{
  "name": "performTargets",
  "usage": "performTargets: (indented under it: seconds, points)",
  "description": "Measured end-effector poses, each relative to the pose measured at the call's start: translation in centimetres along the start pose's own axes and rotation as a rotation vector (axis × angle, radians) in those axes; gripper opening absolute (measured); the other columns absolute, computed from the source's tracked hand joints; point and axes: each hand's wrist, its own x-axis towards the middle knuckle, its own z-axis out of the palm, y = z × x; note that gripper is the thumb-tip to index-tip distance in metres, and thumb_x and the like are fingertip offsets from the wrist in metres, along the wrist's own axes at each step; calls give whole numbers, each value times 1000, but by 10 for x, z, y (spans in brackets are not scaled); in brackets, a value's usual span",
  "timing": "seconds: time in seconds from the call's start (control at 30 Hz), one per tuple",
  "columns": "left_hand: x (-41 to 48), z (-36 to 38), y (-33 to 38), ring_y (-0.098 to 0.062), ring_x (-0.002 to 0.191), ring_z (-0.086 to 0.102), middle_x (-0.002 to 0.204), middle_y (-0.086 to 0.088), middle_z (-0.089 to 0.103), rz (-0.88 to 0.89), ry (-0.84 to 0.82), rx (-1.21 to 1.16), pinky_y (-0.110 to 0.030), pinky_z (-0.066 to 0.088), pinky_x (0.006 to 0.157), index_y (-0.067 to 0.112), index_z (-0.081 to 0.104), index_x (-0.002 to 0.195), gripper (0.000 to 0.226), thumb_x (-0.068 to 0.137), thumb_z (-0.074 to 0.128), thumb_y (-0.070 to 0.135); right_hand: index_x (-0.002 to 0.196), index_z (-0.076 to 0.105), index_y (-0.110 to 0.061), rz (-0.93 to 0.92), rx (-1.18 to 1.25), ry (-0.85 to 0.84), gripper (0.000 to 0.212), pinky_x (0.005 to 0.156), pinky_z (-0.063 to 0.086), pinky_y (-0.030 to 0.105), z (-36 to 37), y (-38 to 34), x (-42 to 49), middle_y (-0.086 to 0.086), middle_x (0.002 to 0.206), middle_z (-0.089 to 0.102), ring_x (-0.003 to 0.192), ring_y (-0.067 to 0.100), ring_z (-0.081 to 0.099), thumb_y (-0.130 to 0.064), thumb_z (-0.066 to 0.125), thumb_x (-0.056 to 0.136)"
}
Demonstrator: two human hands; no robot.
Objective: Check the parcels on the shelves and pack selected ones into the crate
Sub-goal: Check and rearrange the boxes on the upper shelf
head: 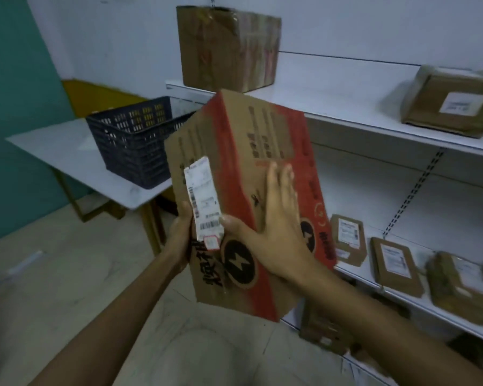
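Observation:
I hold a large brown and red cardboard parcel [234, 168] up in front of me, tilted, with a white shipping label [202, 196] on its near face. My left hand [180, 238] grips the parcel's lower left edge, fingers mostly hidden behind it. My right hand [273, 218] lies flat on the red right face, fingers straight, thumb at the label's lower corner. The dark blue crate [131, 140] stands on a white table [53, 151] to the left, partly hidden by the parcel.
White shelves [346, 107] run along the right. A big taped brown box [229, 48] and a wrapped parcel [452, 104] sit on the upper shelf. Several small flat parcels [396, 266] lie on the lower shelf. More cardboard [324, 327] lies on the floor under it.

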Motion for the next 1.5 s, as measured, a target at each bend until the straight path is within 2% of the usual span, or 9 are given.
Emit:
performTargets:
  seconds: [0.23, 0.6, 0.73, 0.87, 1.0, 1.13, 1.27, 1.37, 1.5]
  points:
    - [-24, -11, -41, 0, 110, 60, 122, 16, 61, 321, -121, 557, -22, 52, 86, 26, 42, 137, 66, 80, 70, 47, 150, 11, -18, 218, -15, -168, 102, 102, 46, 40, 25, 101, -76, 2, 140, 49, 124, 19, 52, -59, 68, 76]
    - [-15, 21, -19, 15, 98, 58, 103, 35, 61, 436, -97, 670, -12, 52, 80, 36, 48, 119, 39, 84, 62, 30, 146, 24, -19, -26, -153, 42, 86, 110, 36, 44, -8, 124, -61, 0, 145, 37, 134, 12, 36, -70, 49, 83]
    - [6, 53, 41, -4, 92, 68, 101, 16, 71, 444, -50, 402, -19, 56, 70, 27, 58, 115, 29, 87, 64, 23, 153, 4, -26, -52, -82, 204, 97, 108, 35, 35, -59, 92, -12, -1, 150, 37, 133, 13, 37, -74, 47, 80]
    - [40, 80, 113, -14, 83, 67, 102, -1, 70, 372, -83, 344, -28, 52, 71, 22, 61, 105, 33, 84, 61, 48, 149, 31, -27, -32, 85, 368, 90, 104, 41, 35, -123, 38, 52, -1, 139, 50, 125, 14, 47, -76, 44, 74]
    - [57, 110, 206, -30, 108, 61, 122, -12, 63, 406, -277, -79, -43, 43, 95, 21, 56, 128, 69, 88, 29, 70, 104, 67, -23, 0, 491, 412, 47, 80, 56, 30, -242, -22, 127, -6, 100, 69, 87, 7, 67, -62, 45, 90]
    - [45, 160, 228, -27, 102, 65, 113, -12, 68, 483, -356, -356, -41, 52, 93, 18, 62, 122, 72, 91, 23, 70, 120, 63, -20, -34, 719, 238, 59, 63, 52, 14, -270, -17, 145, -2, 106, 69, 82, 2, 69, -62, 30, 94]
    - [38, 195, 238, -22, 77, 70, 87, -10, 74, 432, -372, -297, -29, 58, 67, 14, 78, 82, 84, 91, 16, 70, 99, 75, -15, 123, 959, 159, 74, 73, 55, 33, -262, 3, 149, 14, 99, 72, 86, 25, 69, -70, 26, 91]
    - [39, 204, 246, -22, 86, 71, 94, -10, 74, 499, -448, -211, -30, 57, 71, 15, 77, 88, 87, 91, 10, 69, 54, 73, -21, 93, 1095, 153, 77, 48, 50, 20, -268, 12, 146, 0, 60, 68, 50, 12, 64, -56, 23, 100]
    - [61, 209, 243, -24, 89, 70, 96, -11, 73, 569, -391, -119, -35, 57, 75, 12, 72, 100, 87, 90, 9, 71, 47, 68, -22, 142, 1170, 115, 75, 44, 47, 19, -253, 31, 155, -3, 52, 63, 43, 10, 59, -45, 24, 103]
